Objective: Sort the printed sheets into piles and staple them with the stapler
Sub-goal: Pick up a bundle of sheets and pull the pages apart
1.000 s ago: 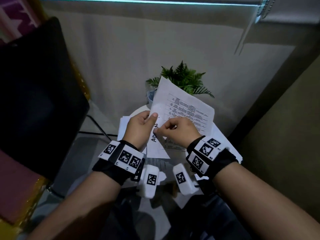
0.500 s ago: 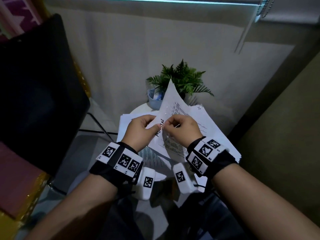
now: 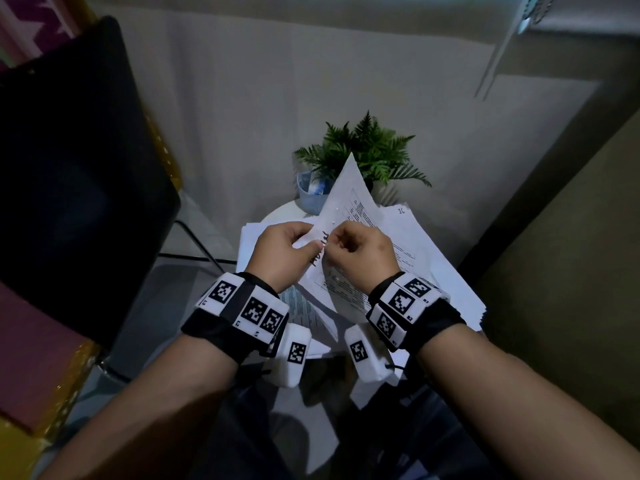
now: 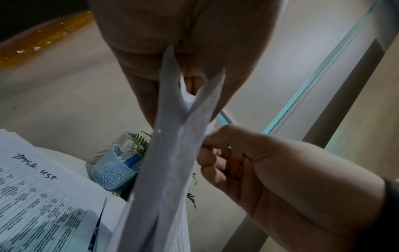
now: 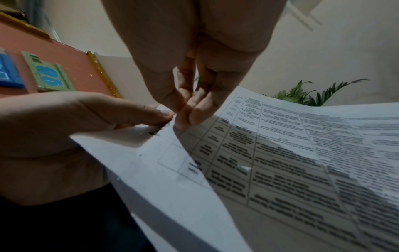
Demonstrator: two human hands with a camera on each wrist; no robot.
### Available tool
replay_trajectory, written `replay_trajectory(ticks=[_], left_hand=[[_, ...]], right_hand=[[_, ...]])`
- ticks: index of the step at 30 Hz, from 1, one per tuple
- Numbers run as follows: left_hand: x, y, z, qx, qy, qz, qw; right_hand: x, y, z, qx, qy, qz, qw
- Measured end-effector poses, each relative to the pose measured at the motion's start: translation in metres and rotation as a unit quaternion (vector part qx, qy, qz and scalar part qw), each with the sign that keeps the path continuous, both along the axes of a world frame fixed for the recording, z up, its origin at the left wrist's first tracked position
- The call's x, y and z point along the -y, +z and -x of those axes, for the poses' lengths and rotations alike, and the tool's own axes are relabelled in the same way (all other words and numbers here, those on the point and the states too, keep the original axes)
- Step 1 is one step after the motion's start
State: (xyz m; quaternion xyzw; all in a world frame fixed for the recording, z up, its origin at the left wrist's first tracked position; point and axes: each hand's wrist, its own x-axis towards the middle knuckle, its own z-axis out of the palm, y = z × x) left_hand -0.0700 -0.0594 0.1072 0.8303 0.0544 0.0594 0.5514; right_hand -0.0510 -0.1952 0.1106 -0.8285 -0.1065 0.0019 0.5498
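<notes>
Two bare hands met above a small round white table (image 3: 277, 216), each wrist wearing a black band with square black-and-white markers. The left hand (image 3: 282, 252) pinched the near corner of a set of printed sheets (image 3: 349, 202) between thumb and curled fingers. The right hand (image 3: 360, 254) was just beside it, its fingers curled and its fingertips (image 5: 190, 110) pinching the same corner where the pages split apart. The set stood tilted up on edge, its far corner rising in front of a green fern (image 3: 367, 150). In the left wrist view the pages fanned into two leaves at the top, with the left fingers behind them. In the right wrist view the top page showed a ruled table of text too blurred to read.

Under the hands more sheets lay spread in loose piles (image 3: 433, 265) covering most of the table. One pile on the left had handwriting at its top edge. A pale blue mesh cup (image 3: 310, 195) stood at the far edge of the table, next to the fern, with something blue inside. The stapler could not be made out in any view.

A black chair (image 3: 76, 161) stood to the left. A pale curtain hung behind the table.
</notes>
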Motion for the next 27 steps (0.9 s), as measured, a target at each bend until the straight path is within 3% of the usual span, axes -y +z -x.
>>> replay_trajectory(ticks=[6,11,17,22,27], left_hand=[[-0.004,-0.015,0.002,-0.030,0.017,-0.084,0.996],[-0.012,-0.009,-0.010,-0.024,0.055,-0.132,0.989],[-0.009,-0.003,-0.022,-0.024,0.089,-0.184,0.979],[-0.016,-0.012,-0.025,-0.035,0.105,-0.214,0.970],[-0.025,-0.019,-0.030,-0.038,0.107,-0.224,0.968]], right_hand=[[0.013,0.023,-0.020,-0.019,-0.079,-0.146,0.986],[0.077,0.011,-0.047,-0.075,-0.117,0.020,0.990],[0.166,-0.007,-0.070,-0.059,-0.249,0.169,0.952],[0.223,-0.018,-0.093,-0.090,-0.302,0.206,0.927],[0.246,-0.019,-0.097,-0.124,-0.324,0.254,0.903]])
